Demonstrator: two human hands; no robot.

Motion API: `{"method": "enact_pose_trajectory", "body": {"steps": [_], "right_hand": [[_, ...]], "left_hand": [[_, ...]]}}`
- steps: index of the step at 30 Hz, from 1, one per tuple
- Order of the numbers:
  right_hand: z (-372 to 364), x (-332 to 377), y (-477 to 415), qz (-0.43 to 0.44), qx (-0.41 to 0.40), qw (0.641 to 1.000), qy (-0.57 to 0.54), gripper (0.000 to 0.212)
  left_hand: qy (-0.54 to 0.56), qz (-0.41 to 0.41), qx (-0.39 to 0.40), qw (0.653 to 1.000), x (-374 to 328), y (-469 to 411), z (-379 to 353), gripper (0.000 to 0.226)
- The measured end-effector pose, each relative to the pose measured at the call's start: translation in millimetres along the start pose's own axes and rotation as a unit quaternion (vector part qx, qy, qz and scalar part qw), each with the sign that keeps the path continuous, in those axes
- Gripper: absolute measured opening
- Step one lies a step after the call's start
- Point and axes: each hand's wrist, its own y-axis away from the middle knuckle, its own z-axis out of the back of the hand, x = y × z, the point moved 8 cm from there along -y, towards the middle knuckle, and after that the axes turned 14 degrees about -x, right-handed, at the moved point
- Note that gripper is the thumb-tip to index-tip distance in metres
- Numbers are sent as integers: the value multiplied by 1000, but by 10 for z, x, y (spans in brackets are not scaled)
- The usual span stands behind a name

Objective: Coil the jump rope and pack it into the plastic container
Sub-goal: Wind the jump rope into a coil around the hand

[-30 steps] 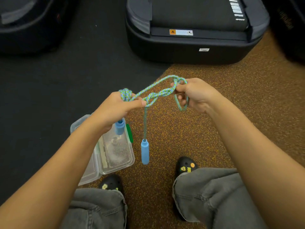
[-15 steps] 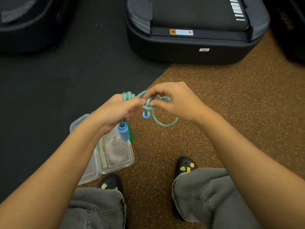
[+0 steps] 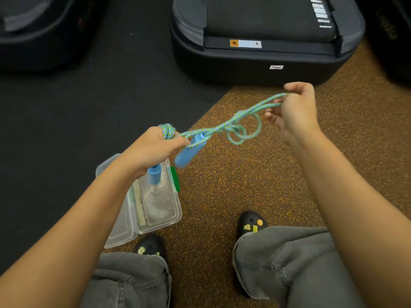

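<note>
The blue-green jump rope stretches between both hands above the floor. My left hand grips a bunch of rope coils, and one blue handle hangs below its palm. A second blue handle dangles tilted just right of that hand. My right hand pinches two rope strands up and to the right, with small loose loops sagging beneath them. The clear plastic container lies open on the floor under my left wrist, its lid folded out to the left and a green latch on its right side.
A black treadmill base stands at the back, and another dark machine sits at the far left. My two black shoes and grey trouser legs are below. Brown speckled flooring lies on the right, black mat on the left.
My right hand moved from beside my left hand up and out to the right, drawing two rope strands taut. The second handle swung out into view beside my left hand.
</note>
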Motion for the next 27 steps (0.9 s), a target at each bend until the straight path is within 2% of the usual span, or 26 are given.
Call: {"method": "enact_pose_trajectory", "body": {"steps": [6, 10, 13, 16, 21, 22, 23, 24, 25, 26, 27], "right_hand": [[-64, -58, -13, 7, 27, 997, 75, 38], [-214, -5, 139, -56, 109, 992, -12, 35], [-387, -3, 370, -130, 197, 966, -103, 31], [-494, -6, 539, -190, 244, 934, -177, 28], [-469, 21, 475, -249, 211, 901, -287, 27], [-456, 17, 452, -254, 200, 896, -303, 28], [-446, 12, 433, -256, 190, 894, -315, 28], [-431, 0, 410, -254, 178, 896, -317, 29], [-414, -15, 390, -246, 167, 905, -304, 29], [-389, -34, 360, -226, 156, 922, -272, 31], [-363, -37, 326, -185, 149, 947, -217, 32]], "left_hand": [[65, -7, -3, 998, -117, 30, -61, 27], [14, -14, -1, 1000, -123, 75, -130, 21], [10, -30, 32, 999, -140, 130, -275, 42], [21, -31, 79, 996, -144, 215, -433, 45], [91, -47, 172, 980, -213, 333, -561, 17], [102, -44, 174, 978, -219, 334, -554, 14], [109, -44, 170, 978, -207, 320, -548, 23], [111, -43, 171, 978, -207, 311, -549, 24], [118, -41, 168, 978, -209, 309, -549, 15], [123, -41, 164, 978, -232, 317, -535, 4], [132, -38, 159, 978, -238, 315, -521, 4]]}}
